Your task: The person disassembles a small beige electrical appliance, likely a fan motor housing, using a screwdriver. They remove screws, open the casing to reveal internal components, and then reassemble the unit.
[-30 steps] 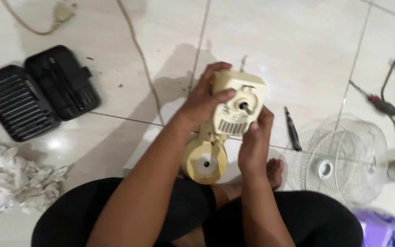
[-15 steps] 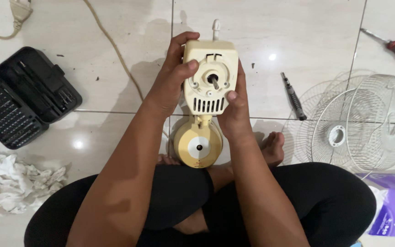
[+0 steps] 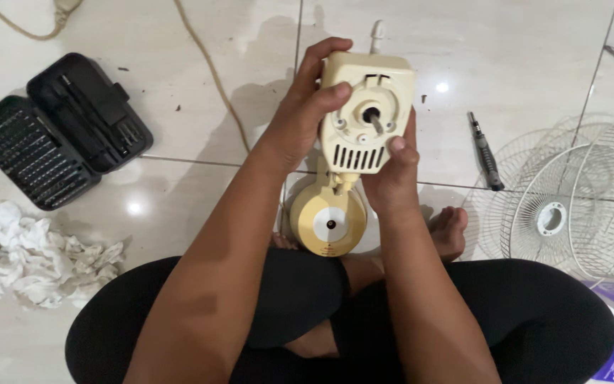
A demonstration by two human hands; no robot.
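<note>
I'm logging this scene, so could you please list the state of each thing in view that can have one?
Fan motor housing: bare, no blade or grille, shaft exposed, held up in both hands.
Left hand: gripping the housing's left side.
Right hand: gripping its lower right.
Bit case: open, flat on the floor.
Fan grilles: off, lying on the floor.
Screwdriver: lying loose on the tiles.
Rag: crumpled.

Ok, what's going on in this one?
A person sits cross-legged on a tiled floor, holding a cream fan motor housing upright with both hands: left hand on its side, right hand at the vented front. The bare shaft faces the camera. An open screwdriver bit case, crumpled rags, a screwdriver and wire fan guards lie around.
</note>
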